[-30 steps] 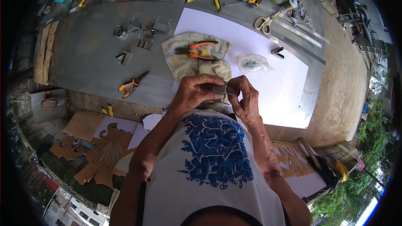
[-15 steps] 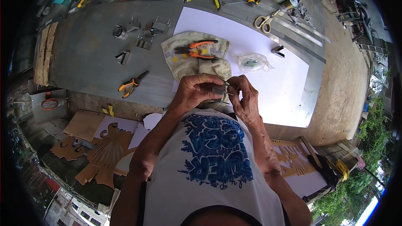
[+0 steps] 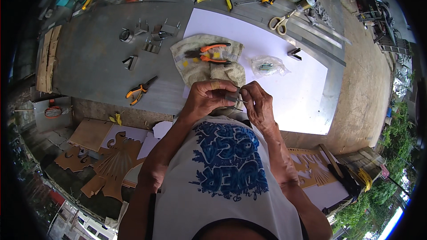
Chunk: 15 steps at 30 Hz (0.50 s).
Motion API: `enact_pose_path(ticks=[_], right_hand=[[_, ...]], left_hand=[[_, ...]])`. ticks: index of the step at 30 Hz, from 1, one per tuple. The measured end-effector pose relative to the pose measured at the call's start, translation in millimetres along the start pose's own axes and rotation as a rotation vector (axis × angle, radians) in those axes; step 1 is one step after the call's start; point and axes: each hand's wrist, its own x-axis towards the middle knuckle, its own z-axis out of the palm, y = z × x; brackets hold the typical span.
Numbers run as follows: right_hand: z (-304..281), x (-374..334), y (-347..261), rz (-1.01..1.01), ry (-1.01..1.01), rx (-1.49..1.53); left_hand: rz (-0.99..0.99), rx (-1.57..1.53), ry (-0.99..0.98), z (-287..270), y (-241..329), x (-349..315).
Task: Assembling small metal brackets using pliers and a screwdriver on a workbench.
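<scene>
Close in front of my body, my left hand [image 3: 204, 97] pinches a small grey metal bracket [image 3: 231, 97] with thin screw-like pins pointing right. The fingertips of my right hand [image 3: 259, 102] are closed at the end of an upper pin; what they grip is too small to make out. Just beyond both hands lies a folded beige cloth [image 3: 189, 72], carrying orange-handled pliers [image 3: 215, 58]. To the right of the cloth, a clear plastic bag [image 3: 268, 66] with several small screws rests on a white sheet [image 3: 302, 98].
Several similar brackets [image 3: 153, 48] and a metal ring [image 3: 125, 35] stand on the grey table at left, near orange-and-black pliers [image 3: 139, 91]. Another bracket [image 3: 295, 53] sits on the white sheet. Scissors [image 3: 279, 24] and metal strips [image 3: 311, 31] lie farther back. Cut brown panels [image 3: 118, 162] are below the table's near edge.
The fingers of my right hand have shifted slightly at the pin, and the bracket has turned a little, so its lower pin shows more. Things on the table have stayed put.
</scene>
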Motion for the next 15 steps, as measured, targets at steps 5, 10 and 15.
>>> enact_pose_path(ticks=[5, 10, 15], right_hand=[[1, 0, -6, 0.028, 0.045, 0.050], [2, -1, 0, 0.025, 0.025, 0.015], [1, -3, 3, 0.008, 0.024, -0.006]], left_hand=[[0.035, 0.043, -0.008, -2, 0, 0], [0.013, -0.008, -0.012, -1, -1, 0], [-0.012, 0.002, -0.005, -2, 1, 1]])
